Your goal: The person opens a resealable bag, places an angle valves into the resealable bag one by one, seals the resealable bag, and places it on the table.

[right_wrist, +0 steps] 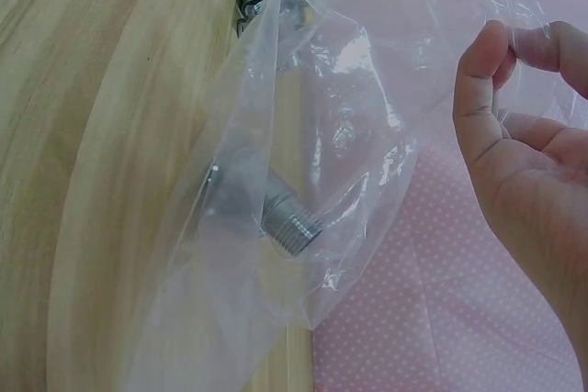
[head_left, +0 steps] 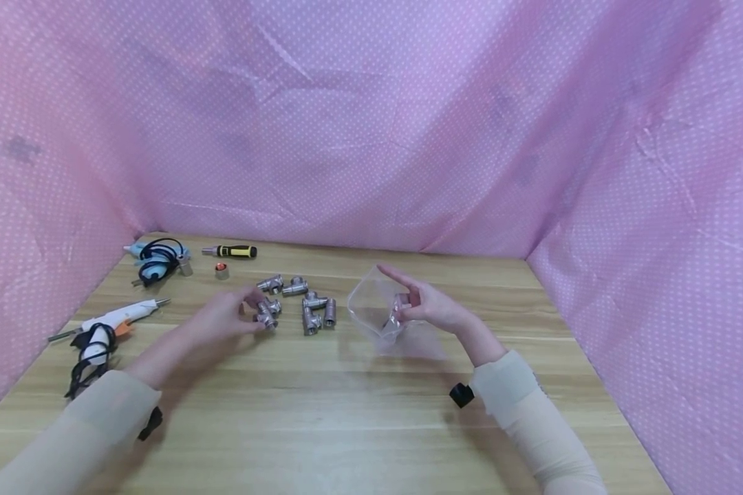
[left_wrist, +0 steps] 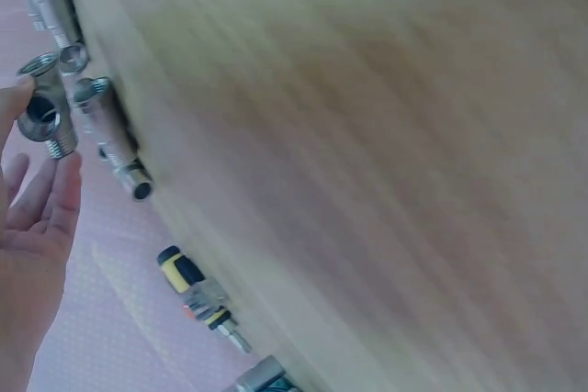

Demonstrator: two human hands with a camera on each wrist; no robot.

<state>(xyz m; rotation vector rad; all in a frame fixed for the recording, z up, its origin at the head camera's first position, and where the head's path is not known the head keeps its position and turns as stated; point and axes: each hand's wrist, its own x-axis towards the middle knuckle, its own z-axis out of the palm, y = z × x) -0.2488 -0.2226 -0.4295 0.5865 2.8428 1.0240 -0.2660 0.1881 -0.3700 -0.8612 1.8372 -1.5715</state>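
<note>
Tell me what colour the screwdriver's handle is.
The screwdriver has a black and yellow handle, clearest in the head view, at the back of the table.

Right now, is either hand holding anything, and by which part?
The right hand pinches the clear plastic bag by its open rim. The left hand grips a metal tee fitting by its body.

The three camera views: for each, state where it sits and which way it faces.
Head: looks forward and down over the table; both sleeved arms show.
Left wrist: faces the metal fittings; left hand shows.
Right wrist: faces the clear bag; right hand shows.
Shared: head and left wrist both show the screwdriver.
</note>
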